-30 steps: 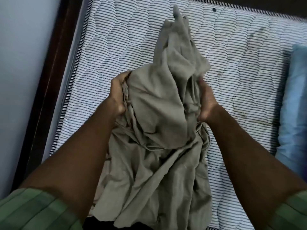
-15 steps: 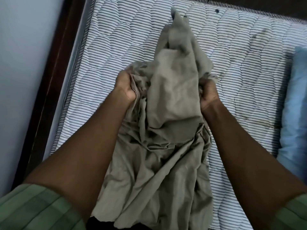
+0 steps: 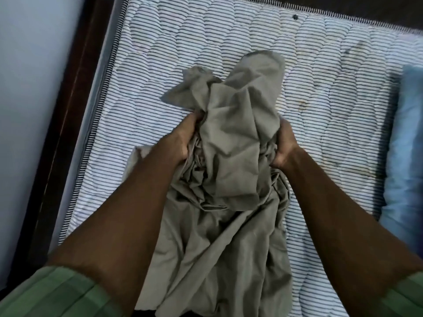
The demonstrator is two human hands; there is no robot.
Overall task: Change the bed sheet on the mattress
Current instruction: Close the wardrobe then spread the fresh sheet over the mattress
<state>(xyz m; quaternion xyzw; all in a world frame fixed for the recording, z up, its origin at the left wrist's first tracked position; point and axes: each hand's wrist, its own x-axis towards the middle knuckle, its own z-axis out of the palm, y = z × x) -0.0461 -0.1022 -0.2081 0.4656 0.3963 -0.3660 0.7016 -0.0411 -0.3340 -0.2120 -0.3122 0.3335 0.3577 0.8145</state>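
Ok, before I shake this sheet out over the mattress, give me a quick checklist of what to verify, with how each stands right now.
1. Left hand grips the sheet: ok.
2. Right hand grips the sheet: ok.
3. Hands hold an edge or corner: cannot tell, the cloth is bunched.
4. Sheet untangled: not ok, crumpled in a heap.
5. Mattress bare of old linen: ok where visible.
6. Landing area clear: not ok, a blue pillow lies at the right side.
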